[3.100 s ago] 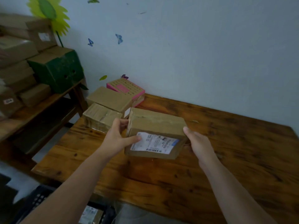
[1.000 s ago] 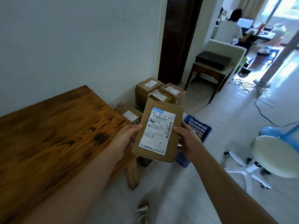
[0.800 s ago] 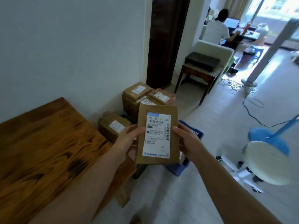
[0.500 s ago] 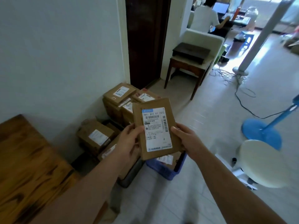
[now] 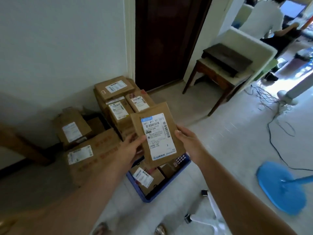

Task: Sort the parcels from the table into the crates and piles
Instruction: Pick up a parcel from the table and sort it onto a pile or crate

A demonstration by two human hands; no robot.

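I hold a brown cardboard parcel [image 5: 156, 133] with a white shipping label facing me, up in the air. My left hand [image 5: 131, 150] grips its left edge and my right hand [image 5: 189, 142] grips its right edge. Below it on the floor sits a blue crate [image 5: 159, 192] with parcels inside. A tall pile of labelled brown parcels [image 5: 116, 99] stands against the wall behind it. To the left lie a long box [image 5: 91, 155] and a smaller box [image 5: 72, 128].
A wooden table leg [image 5: 22, 146] is at the left. A dark door [image 5: 164, 39] is ahead, with a small wooden side table [image 5: 218, 77] beside it. Cables [image 5: 277, 126], a blue fan base [image 5: 281, 185] and a chair base [image 5: 203, 216] are on the floor at the right. A seated person [image 5: 264, 19] is far right.
I lifted the parcel off the table, then turned right; the view has swung down to the floor piles and the blue crate. Both hands still hold the parcel.
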